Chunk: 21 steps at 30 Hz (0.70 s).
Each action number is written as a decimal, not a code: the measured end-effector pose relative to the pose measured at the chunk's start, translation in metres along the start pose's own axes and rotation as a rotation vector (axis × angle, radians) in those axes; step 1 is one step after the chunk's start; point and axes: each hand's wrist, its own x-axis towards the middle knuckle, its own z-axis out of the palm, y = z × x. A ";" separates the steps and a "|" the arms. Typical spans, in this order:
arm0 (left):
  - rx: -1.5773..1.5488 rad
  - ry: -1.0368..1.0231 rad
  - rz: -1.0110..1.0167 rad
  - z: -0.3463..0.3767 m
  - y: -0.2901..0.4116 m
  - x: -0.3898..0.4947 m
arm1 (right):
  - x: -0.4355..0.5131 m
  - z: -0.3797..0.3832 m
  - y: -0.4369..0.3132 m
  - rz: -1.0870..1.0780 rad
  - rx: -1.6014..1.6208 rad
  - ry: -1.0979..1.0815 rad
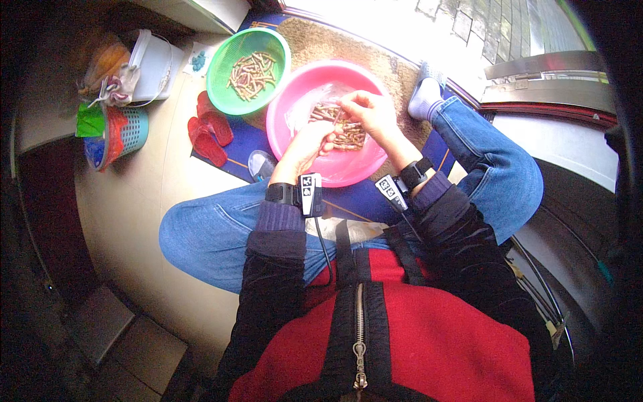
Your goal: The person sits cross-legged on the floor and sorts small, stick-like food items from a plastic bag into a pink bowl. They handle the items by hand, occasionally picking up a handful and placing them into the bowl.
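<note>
Both my hands are over a pink plastic basin [281, 118] that holds a clear plastic bag [304, 103] and many thin brownish, root-like pieces [354, 138]. Between the fingers of my left hand [311, 145] is one slender reddish-brown piece [337, 116], standing up from the grip. The thumb and forefinger of my right hand [371, 113] pinch together at its upper end. Left of the basin, a green plastic colander [217, 83] contains more short pieces [251, 75] of the same kind.
Red slippers [208, 133] lie left of the basin on a blue mat [251, 135]. A brown rug [321, 42] is under the basin. A white bucket [158, 68] and a perforated basket [135, 133] stand at the left. My bent legs flank the near side.
</note>
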 end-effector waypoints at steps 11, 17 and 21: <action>-0.632 0.013 -0.022 0.003 -0.011 0.009 | -0.026 0.031 -0.002 -0.668 -0.387 0.125; -0.792 0.020 0.018 0.004 -0.012 0.009 | -0.024 0.031 -0.017 -0.314 -0.215 0.294; -0.622 0.041 0.218 0.008 -0.010 0.007 | -0.025 0.022 -0.027 0.000 0.149 0.021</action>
